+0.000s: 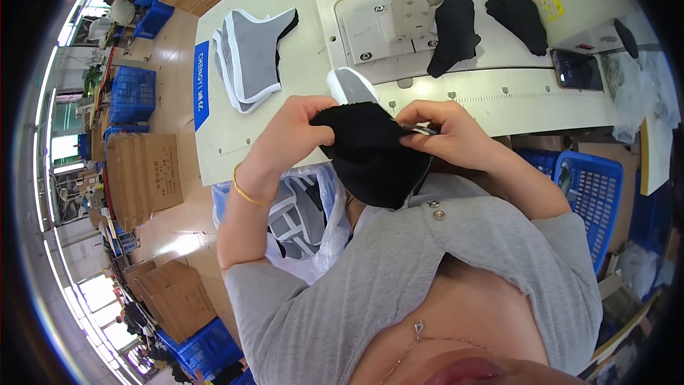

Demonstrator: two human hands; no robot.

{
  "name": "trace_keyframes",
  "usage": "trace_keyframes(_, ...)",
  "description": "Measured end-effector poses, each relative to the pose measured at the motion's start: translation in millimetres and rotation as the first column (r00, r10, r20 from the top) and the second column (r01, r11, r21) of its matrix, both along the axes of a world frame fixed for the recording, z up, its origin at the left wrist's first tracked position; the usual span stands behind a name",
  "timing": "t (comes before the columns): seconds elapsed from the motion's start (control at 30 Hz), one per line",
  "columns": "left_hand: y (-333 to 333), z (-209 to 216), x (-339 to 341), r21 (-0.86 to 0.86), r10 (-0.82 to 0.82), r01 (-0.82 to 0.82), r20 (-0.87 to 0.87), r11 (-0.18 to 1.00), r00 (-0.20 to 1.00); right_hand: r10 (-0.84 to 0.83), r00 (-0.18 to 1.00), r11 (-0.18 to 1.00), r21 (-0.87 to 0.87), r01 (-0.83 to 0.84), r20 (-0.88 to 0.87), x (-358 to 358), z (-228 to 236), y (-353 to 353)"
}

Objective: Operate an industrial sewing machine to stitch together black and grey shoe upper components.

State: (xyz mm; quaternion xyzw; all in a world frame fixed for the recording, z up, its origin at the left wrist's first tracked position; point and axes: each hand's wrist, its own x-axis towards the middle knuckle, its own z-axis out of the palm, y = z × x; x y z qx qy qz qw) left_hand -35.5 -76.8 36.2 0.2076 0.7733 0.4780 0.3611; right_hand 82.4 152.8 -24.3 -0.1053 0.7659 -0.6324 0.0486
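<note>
Close in front of my chest, a black fabric piece (374,150) hangs over the table's near edge. A white-bordered grey part (353,87) sticks out beyond its far side. My left hand (296,135) is closed, pinching the cloth's upper left edge between thumb and fingers. At the right edge, my right hand (449,132) is closed around a small dark metal tool (422,129), its kind unclear, with the fingertips against the cloth. Several stacked grey pieces with white edging (253,57) lie on the table to the left.
A sewing machine (410,7) stands at the far side, with black fabric pieces (456,32) beside it. A phone (577,71) lies at the right. Below the table are a plastic-lined container of grey pieces (331,235) and a blue basket (591,192). Cardboard boxes (146,182) stand left.
</note>
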Motion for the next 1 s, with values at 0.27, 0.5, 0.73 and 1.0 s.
trace_keyframes(0.27,55.1,-8.0,37.9,0.027,-0.056,0.071,-0.363,0.997,0.93,-0.097,0.988,0.976,-0.184,0.118,0.118,15.9,-14.2,9.7)
trace_keyframes(0.5,70.8,-4.1,44.5,-0.045,-0.041,0.017,-0.614,0.999,0.789,-0.558,0.454,0.34,0.308,0.888,-0.695,-12.5,-29.3,150.8)
trace_keyframes(0.73,79.5,0.6,43.9,-0.174,-0.2,0.101,-0.787,0.98,0.584,-0.126,0.707,0.137,0.693,0.707,-0.696,-49.6,-30.7,211.4)
trace_keyframes(1.0,67.9,1.4,45.0,-0.082,-0.016,-0.045,-0.628,0.996,0.778,-0.05,0.738,0.155,0.725,0.671,-0.673,-51.2,-31.9,214.9)
